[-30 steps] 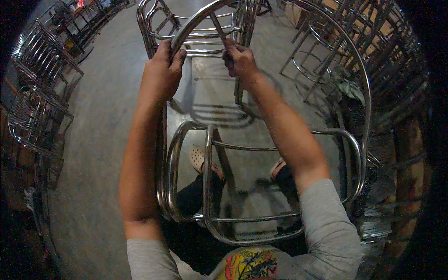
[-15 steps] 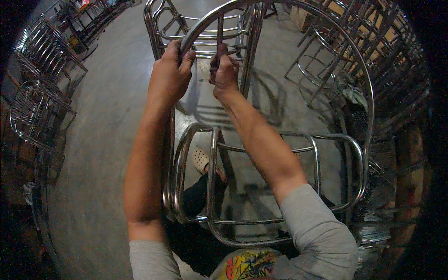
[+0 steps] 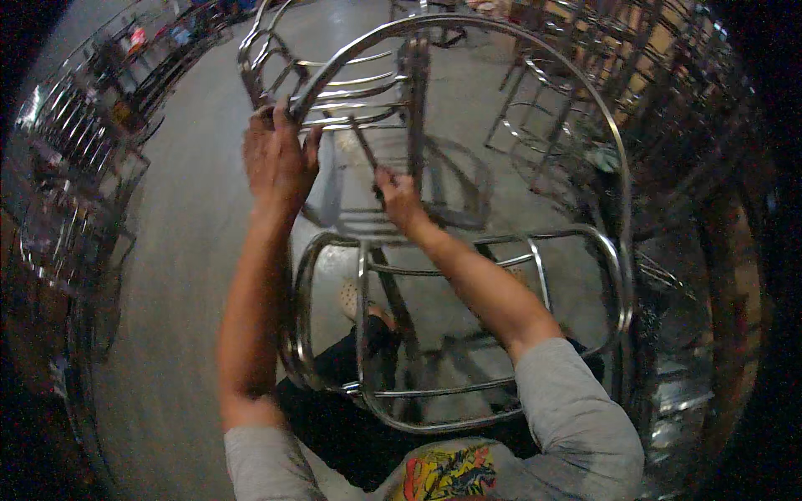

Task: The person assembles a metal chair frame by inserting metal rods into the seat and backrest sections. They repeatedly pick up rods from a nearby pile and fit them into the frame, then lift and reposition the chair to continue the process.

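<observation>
In front of me stands a shiny bent-tube metal chair frame [image 3: 622,159], its large arch curving over a lower looped section. My left hand [image 3: 280,159] is closed round the arch's tube at the upper left, with the thumb on the inner side. To its right, inside the arch, my right hand [image 3: 401,200] grips a thin dark rod [image 3: 366,146]. The rod slants up and to the left from my fist, and its far end lies close to the crossbars behind. What its tip touches I cannot tell. Motion blurs both hands a little.
A second metal chair frame [image 3: 359,88] stands just beyond the arch. Stacked metal chairs [image 3: 71,142] line the left side, and metal stools [image 3: 543,117] crowd the right. My leg and a beige perforated clog [image 3: 349,299] show through the lower loops. The floor [image 3: 175,292] is grey concrete.
My right hand has moved down towards me, and the rod has swung from upright to a left-leaning slant. My left hand and the frame have shifted slightly left and down in view.
</observation>
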Available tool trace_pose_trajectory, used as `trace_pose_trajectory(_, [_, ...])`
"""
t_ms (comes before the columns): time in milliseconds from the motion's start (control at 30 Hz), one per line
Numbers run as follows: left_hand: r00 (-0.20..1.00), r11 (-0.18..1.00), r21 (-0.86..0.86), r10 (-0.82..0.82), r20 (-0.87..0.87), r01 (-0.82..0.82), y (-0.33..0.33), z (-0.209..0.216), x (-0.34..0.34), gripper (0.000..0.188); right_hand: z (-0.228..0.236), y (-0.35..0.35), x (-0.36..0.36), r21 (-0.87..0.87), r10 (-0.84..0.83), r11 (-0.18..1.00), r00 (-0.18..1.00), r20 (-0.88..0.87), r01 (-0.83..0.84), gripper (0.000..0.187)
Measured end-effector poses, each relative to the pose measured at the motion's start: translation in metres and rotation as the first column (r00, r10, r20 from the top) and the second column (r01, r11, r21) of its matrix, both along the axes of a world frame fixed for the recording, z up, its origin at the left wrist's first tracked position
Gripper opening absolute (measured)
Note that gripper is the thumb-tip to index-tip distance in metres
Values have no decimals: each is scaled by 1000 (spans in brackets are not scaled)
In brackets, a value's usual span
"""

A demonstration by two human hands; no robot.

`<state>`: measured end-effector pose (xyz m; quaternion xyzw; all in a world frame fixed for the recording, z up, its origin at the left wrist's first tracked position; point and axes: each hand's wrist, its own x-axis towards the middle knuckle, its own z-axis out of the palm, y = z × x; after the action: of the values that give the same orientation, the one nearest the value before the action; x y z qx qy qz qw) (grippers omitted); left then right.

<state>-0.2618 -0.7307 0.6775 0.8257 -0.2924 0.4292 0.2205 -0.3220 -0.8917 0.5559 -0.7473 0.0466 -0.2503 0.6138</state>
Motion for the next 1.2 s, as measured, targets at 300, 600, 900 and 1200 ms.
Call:
trace_pose_trajectory(300, [144, 723, -604, -673, -726, 335, -136, -7, -96, 45, 69, -90, -82, 272, 144, 956, 982, -122, -106, 32])
trace_pose_trajectory(600, [438, 702, -536, -712, -549, 469, -268, -25, -82, 43, 142, -298, -184, -768, -715, 279, 659, 235, 576, 53])
trace_pose_trajectory(900, [473, 686, -534, -727, -497, 495, -335, -46, -52, 44, 105, -321, -200, -477, -559, 749, 825, -81, 461, 66])
trace_pose_trajectory(1200, [632, 739, -343, -674, -384, 580, -346, -42, -27, 31, 115, -310, -202, -533, -610, 678, 792, -25, 505, 58])
